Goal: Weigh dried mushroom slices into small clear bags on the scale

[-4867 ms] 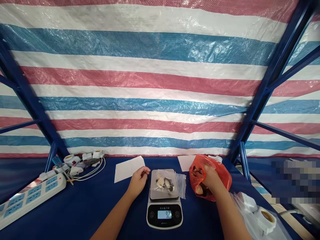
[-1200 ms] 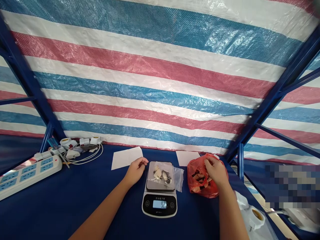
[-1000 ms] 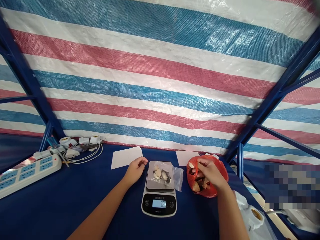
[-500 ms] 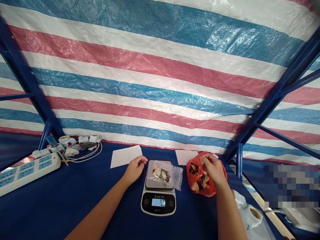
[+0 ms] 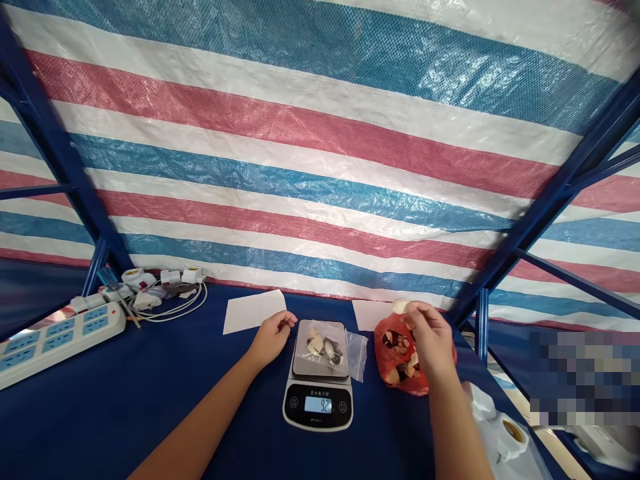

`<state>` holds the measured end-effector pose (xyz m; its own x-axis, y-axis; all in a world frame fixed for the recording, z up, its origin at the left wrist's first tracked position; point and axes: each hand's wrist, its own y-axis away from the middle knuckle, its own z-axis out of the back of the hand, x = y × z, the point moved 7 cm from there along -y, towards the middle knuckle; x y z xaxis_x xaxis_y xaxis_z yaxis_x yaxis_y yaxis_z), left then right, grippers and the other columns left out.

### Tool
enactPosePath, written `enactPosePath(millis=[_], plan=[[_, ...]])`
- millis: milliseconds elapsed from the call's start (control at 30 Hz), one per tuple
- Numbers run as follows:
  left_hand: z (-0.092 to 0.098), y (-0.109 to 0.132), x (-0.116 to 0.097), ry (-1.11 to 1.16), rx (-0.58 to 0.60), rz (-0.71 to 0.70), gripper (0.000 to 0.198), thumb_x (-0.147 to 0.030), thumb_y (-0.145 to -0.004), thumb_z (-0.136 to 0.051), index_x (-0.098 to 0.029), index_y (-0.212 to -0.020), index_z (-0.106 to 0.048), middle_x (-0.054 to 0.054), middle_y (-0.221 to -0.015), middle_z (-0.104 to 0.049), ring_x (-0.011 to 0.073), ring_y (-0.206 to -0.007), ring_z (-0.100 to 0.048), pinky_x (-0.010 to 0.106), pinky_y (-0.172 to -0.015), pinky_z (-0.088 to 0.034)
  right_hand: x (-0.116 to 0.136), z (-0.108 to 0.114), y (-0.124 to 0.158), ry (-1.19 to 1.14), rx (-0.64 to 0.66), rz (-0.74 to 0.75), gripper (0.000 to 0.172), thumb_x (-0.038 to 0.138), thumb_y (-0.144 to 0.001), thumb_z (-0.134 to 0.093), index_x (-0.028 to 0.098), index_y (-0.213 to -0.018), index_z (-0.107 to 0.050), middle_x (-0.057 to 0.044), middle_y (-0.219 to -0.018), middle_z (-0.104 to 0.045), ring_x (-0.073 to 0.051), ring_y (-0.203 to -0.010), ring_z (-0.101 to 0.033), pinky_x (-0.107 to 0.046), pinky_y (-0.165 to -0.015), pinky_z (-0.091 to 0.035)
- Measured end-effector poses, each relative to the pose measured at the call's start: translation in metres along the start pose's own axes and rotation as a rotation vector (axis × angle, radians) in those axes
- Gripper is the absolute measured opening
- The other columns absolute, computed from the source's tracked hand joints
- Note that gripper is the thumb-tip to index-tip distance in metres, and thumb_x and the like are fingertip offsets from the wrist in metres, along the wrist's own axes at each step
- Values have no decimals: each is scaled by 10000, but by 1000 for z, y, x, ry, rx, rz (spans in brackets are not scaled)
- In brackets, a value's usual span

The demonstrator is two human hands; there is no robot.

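My right hand [image 5: 431,337] is closed in a pinch on a pale, flat, shell-like piece [image 5: 400,306], just above the back of a red plastic bag [image 5: 384,363]. Brown, dark and cream pieces [image 5: 395,375] lie inside the open bag, partly covered by my wrist. Beside the left edge of a digital kitchen scale [image 5: 318,404], my left hand [image 5: 273,337] rests with loosely bent fingers and nothing in them. A clear zip bag [image 5: 357,357] with several pale and dark pieces [image 5: 320,345] lies on the scale's plate, its end hanging over the right edge. The display appears to read 92, possibly 9.2.
White paper sheets [image 5: 253,312] lie behind the scale on the blue table. At the left are a power strip [image 5: 65,340], a screwdriver-like tool [image 5: 120,297], and white sockets with cables [image 5: 170,317]. White fittings in clear plastic [image 5: 507,437] stand at the right. Blue metal posts [image 5: 483,327] frame the table.
My right hand has lifted slightly out of the red bag, with the pale piece now showing at its fingertips. My left hand and the scale reading look the same.
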<state>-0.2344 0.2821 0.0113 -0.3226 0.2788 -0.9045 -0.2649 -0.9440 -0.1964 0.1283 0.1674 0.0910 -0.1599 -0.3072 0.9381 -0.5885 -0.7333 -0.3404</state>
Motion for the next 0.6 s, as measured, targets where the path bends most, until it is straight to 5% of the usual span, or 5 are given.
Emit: enactPosePath(millis=[133,233,467,600], plan=[[0,-1,2,2,-10,-4,242,-291,-766,-504,-212,-918,-675,55,-912,-695,203,-842,-655,335,-773,-551,11,-69,40,30,400,-4,335,542,-826,-776,207,-834,-764,-50,-834,-752,-221,-798,-678,-328,-755,-552],[0,-2,4,2,-18,-4,243,-286,-761,-510,-213,-920,-679,52,-907,-698,201,-842,-657,330,-770,-549,10,-99,63,139,582,12,337,537,-889,-712,213,-865,-802,-54,-869,-774,-217,-792,-675,-325,-749,-527],[0,-1,3,3,-21,-8,248,-283,-754,-518,-215,-918,-690,51,-894,-701,201,-833,-656,331,-768,-549,6,-91,58,520,592,158,316,448,-949,-606,240,-787,-781,-53,-818,-747,-236,-798,-682,-352,-768,-496],[0,-2,4,4,-20,-12,251,-287,-756,-515,-215,-921,-690,49,-885,-695,199,-827,-654,329,-767,-549,6,-79,48,603,449,231,424,500,-955,-590,233,-629,-636,-34,-686,-653,-208,-684,-603,-342,-696,-437]])
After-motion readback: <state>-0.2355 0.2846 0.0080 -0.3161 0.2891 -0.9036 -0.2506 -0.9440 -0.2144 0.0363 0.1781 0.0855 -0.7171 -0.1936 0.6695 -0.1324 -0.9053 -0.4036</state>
